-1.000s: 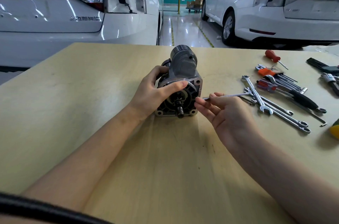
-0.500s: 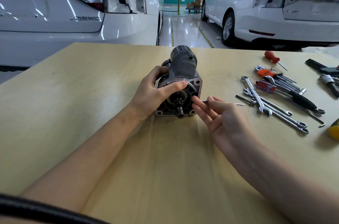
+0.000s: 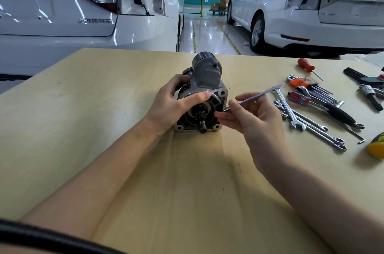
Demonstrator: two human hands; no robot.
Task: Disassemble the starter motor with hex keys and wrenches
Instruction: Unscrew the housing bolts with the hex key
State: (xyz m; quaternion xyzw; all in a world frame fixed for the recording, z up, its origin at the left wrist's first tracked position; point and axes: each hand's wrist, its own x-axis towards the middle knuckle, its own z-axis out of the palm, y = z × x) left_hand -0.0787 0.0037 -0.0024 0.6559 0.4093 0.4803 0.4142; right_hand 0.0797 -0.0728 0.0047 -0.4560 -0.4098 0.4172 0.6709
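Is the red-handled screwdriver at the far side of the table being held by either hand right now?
No, the red-handled screwdriver lies on the table, while the left hand grips the starter motor and the right hand holds a wrench.

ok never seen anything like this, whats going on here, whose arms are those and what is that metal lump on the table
The picture comes from a camera worn on a person's head, looking forward and down, so the two bare arms are that person's own. The metal lump is a car starter motor, lying on a pale wooden table. The left hand grips it to keep it steady. The right hand pinches a thin wrench, blurred, with its tip by the motor's front flange. More wrenches and a red-handled screwdriver lie to the right. Behind the table stand two white cars in a workshop.
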